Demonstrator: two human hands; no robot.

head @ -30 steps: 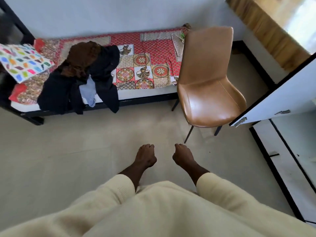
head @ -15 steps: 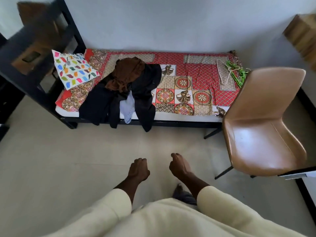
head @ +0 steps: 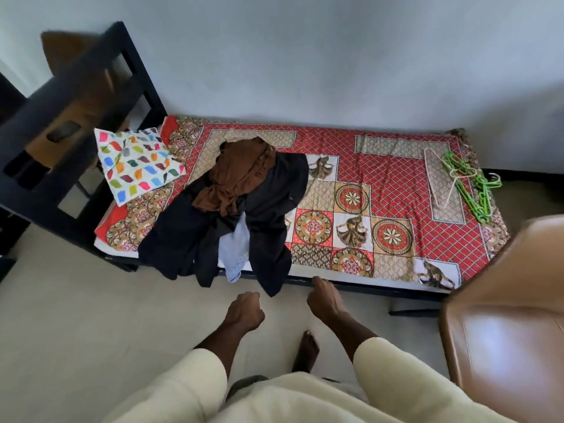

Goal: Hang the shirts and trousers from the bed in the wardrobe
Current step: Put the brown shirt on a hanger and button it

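Where the pale wall meets the floor in the head view, a single bed (head: 396, 190) runs across the middle of the frame, spread with a red patterned sheet. Its dark headboard (head: 76, 123) rises at the upper left, with a white pillow (head: 137, 164) printed in coloured shapes lying just beside it. A heap of clothes (head: 241, 215) sits left of centre on the bed: a brown garment (head: 241, 178) on top, dark garments (head: 183, 236) beneath it, and a pale blue piece (head: 236, 250) between them. The dark cloth and the blue piece hang over the near edge of the mattress toward the floor. At the far right end of the bed lie green hangers (head: 470, 184) and a pale one (head: 439, 178), well apart from the heap.

A brown leather chair (head: 506, 334) fills the lower right of the frame, close to the bed's near corner. Pale floor (head: 91, 315) lies open across the lower left, between the bed's edge and the person.

Low in the frame both arms reach forward in cream sleeves (head: 195, 389). The left hand (head: 244, 311) has its fingers curled into a fist and holds nothing, just below the hanging dark cloth. The right hand (head: 325, 299) also grips nothing; its fingers are bent downward, near the bed's lower rail, though whether they touch it is unclear. A bare foot (head: 306, 349) shows on the floor between the arms.
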